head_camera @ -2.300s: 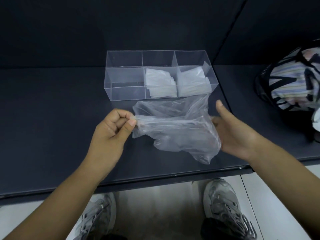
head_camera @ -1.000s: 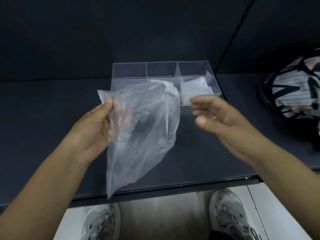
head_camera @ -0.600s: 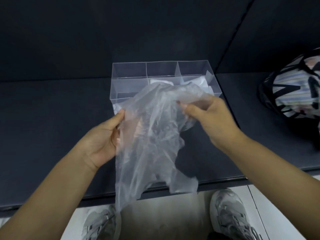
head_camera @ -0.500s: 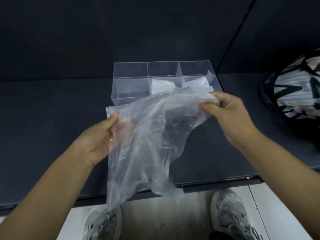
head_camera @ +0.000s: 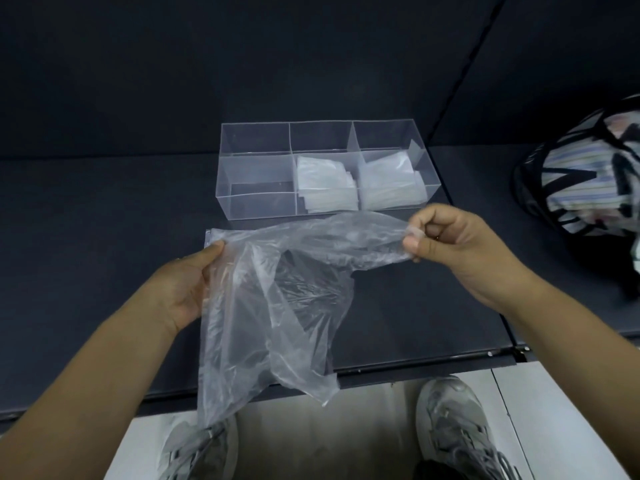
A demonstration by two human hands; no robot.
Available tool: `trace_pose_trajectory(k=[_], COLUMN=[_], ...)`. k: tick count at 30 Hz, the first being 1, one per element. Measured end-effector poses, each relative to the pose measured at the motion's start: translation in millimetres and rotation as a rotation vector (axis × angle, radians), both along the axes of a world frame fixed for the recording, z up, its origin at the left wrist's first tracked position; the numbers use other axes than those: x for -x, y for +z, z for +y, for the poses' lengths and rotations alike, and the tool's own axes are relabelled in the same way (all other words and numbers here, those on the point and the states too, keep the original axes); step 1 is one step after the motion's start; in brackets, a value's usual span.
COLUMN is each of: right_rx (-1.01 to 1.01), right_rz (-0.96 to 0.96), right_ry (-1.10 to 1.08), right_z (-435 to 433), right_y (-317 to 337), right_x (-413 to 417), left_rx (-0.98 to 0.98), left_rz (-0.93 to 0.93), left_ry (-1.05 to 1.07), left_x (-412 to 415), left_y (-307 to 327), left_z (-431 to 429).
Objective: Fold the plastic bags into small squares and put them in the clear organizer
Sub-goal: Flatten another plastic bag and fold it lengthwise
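Head view, organizer (head_camera: 256, 202) on dark table (head_camera: 104, 244), floor (head_camera: 561, 427)

- Clear organizer (head_camera: 256, 202): left compartment passable; middle and right ones packed with folded bags (head_camera: 325, 183).
- Plastic bag (head_camera: 277, 306), stretched between left hand (head_camera: 187, 282) and right hand (head_camera: 460, 244), bars the near approach.
- Table (head_camera: 104, 220) left of organizer: open passage.
- Patterned bag (head_camera: 588, 174) blocks far right.

It looks like a plain work station rather than a lived-in room, though I cannot tell what kind of building it is. A dark matte bench (head_camera: 104, 237) runs from 9 to 3 o'clock, backed at 12 by bare dark wall panels (head_camera: 242, 64) with a seam at 1. At 6 o'clock, pale floor tiles (head_camera: 540, 410) show below the bench's edge. A clear organizer (head_camera: 256, 209) sits at 12 and a striped bag (head_camera: 588, 174) at 3.
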State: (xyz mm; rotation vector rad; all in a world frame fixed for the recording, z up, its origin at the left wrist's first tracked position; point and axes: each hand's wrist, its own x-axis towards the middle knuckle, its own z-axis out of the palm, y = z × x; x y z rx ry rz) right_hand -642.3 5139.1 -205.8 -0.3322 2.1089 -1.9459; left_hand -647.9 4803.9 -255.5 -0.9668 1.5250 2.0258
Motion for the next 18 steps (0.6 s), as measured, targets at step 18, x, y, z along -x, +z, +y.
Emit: trace_pose_trajectory(k=[18], right_rx=[-0.175], right_rz=[-0.233], right_ry=[-0.557], right_z=[12.4], right_y=[-4.0], right_x=[24.7], left_rx=[0.208], left_rz=[0.109], left_ry=[-0.051], left_x=[19.9], left_y=[-7.1], left_z=[-3.4])
